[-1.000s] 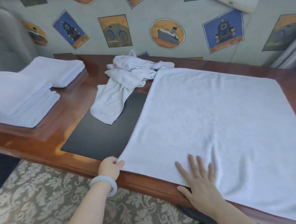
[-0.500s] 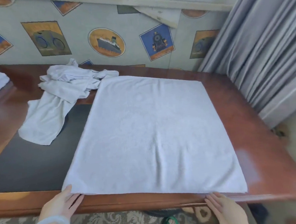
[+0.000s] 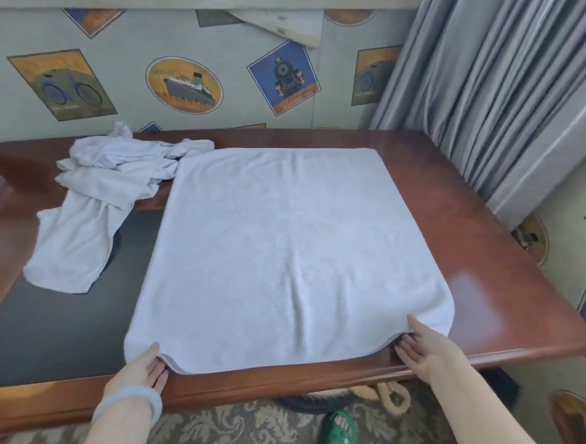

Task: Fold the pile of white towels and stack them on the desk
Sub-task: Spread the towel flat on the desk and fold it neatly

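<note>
Both near corners have lifted: left hand [image 3: 140, 368] and right hand [image 3: 423, 348] each pinch the flat towel [image 3: 286, 249] at the surface's [image 3: 473, 246] near edge. Crumpled towels [image 3: 112, 173] touch its far-left corner; bare wood lies open rightward.

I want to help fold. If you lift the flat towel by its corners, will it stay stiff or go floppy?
Probably floppy: the towel bends up only where the left hand and right hand pinch its near corners, while the edge between lies on the desk. Likely light too; the pinches alone raise it. The crumpled pile beside it lies limp.
</note>
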`<state>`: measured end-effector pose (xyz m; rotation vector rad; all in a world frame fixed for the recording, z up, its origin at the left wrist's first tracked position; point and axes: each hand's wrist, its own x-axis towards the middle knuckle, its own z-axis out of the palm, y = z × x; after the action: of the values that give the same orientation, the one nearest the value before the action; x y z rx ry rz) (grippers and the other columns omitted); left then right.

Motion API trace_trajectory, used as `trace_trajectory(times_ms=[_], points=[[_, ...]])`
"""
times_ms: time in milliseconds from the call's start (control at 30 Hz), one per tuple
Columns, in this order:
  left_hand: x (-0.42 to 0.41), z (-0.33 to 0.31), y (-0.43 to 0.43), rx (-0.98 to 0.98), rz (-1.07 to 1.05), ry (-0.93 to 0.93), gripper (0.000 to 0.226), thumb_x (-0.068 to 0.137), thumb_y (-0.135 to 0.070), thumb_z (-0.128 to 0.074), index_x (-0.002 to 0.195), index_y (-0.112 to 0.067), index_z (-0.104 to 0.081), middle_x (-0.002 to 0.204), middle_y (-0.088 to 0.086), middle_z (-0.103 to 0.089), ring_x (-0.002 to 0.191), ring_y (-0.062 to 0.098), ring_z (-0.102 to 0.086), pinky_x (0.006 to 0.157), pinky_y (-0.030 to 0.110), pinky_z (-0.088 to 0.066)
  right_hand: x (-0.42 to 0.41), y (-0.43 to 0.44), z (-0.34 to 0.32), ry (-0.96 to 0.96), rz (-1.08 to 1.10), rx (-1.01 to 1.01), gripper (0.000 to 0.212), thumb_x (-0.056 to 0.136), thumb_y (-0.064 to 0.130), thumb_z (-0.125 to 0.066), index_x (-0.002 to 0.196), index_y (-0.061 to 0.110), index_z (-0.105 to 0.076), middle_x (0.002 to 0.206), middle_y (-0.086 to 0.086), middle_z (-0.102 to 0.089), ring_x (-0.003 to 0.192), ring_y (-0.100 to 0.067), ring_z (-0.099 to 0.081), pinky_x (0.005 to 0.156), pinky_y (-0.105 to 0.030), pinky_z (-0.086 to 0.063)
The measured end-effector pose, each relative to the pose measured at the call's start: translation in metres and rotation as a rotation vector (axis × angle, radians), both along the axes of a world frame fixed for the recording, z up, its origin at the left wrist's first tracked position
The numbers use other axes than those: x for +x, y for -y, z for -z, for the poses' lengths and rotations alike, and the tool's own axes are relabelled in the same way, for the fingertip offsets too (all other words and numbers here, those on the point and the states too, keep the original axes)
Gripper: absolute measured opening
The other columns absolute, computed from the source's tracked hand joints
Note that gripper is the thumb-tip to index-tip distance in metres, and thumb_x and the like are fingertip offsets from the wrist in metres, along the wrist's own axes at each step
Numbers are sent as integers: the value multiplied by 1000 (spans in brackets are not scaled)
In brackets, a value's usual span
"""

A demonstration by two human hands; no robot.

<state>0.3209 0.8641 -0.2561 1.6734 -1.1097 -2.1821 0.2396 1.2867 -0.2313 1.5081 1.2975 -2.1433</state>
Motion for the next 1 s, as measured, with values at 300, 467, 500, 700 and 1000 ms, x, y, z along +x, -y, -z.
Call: trace_trajectory(times_ms=[300,467,500,700,1000], points=[[-12,-15,-57,400,11,-93,29,95,-19,-64,117,-4,-52,136,12,-54,129,26,-49,103,36,-43,5,24,1,1,-12,-112,20,97,8,-59,116,5,-52,144,-19,-49,130,-37,-49,105,-48,-46],[7,-34,-64,295,33,-196,7,95,-10,-61,102,-8,-60,113,9,-63,102,20,-58,92,31,-44,23,22,-12,-111,-93,-67,21,95,-3,-56,115,1,-56,107,-19,-67,89,-31,-62,63,-34,-62],[16,-41,-65,276,61,-207,8,96,-9,-58,103,-9,-61,108,9,-65,94,18,-59,91,32,-44,29,18,-17,-136,-132,-67,29,94,-3,-57,122,1,-55,95,-17,-69,84,-30,-61,58,-34,-61],[47,-99,-57,69,37,-324,9,94,-6,-56,96,-11,-63,82,3,-75,80,17,-62,74,31,-50,39,-13,-73,-310,-179,174,16,93,0,-58,107,7,-57,69,-10,-66,49,-19,-60,43,-25,-55],[-103,-52,-14,79,-133,-342,23,93,5,-59,109,-5,-48,101,25,-60,87,31,-67,52,30,-59,-97,43,-60,-342,-153,145,5,94,-8,-53,91,-4,-54,82,-17,-60,44,-22,-65,46,-27,-57]])
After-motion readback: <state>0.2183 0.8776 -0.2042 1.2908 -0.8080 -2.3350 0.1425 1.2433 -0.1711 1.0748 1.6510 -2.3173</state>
